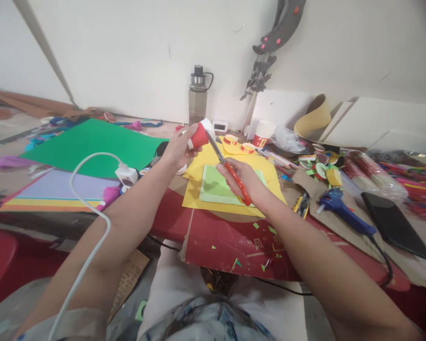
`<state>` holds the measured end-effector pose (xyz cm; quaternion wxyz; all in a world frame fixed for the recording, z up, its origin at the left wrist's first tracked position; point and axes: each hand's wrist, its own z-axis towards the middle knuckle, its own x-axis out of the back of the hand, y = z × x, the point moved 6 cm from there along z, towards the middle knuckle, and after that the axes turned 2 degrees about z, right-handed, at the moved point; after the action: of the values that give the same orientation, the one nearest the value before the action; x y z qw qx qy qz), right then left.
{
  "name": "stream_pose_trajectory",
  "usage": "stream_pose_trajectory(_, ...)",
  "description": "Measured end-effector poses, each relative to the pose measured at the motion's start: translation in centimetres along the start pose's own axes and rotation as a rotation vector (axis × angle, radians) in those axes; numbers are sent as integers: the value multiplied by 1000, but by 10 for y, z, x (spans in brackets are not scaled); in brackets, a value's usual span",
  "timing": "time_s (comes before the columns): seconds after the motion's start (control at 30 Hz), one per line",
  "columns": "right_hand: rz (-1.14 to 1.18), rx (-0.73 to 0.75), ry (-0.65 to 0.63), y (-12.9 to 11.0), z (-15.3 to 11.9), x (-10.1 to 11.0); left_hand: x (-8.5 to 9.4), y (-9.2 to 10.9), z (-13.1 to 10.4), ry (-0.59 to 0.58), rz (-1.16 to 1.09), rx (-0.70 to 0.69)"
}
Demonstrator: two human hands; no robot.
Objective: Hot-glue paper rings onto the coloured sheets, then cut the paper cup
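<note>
My left hand (182, 146) is closed around a red and white paper cup (199, 136), held tilted above the table with its white end toward the right. My right hand (242, 177) grips a pair of scissors (234, 176) with red handles. Their blades point up and left and reach the cup's edge; whether they bite into the paper I cannot tell. Under the hands lie light green sheets (213, 182) on yellow paper (193, 196). Just behind are cut red and yellow paper rings (247, 148) and another paper cup (263, 132), standing upright.
A blue glue gun (348, 210), a black phone (395, 225) and a yellow utility knife (301, 205) lie at the right. Green card (92, 147) and a white cable with plug (127, 174) are at the left. A bottle (198, 97) stands by the wall.
</note>
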<state>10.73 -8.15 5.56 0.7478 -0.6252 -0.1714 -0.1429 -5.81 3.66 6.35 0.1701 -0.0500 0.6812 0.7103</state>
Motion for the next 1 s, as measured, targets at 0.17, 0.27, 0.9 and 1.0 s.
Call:
stream_pose_trajectory(0.17,51,-9,-6,4,-1,-1,1,0,2,-47,34,-34)
stream_pose_trajectory(0.27,24,-18,4,6,-1,0,-1,1,1,-77,56,-54)
stream_pose_trajectory(0.9,-4,13,61,0,-2,1,-2,0,0,-62,36,-57)
stream_pose_trajectory(1.0,-18,16,63,-2,-3,1,-3,0,0,-55,23,-46)
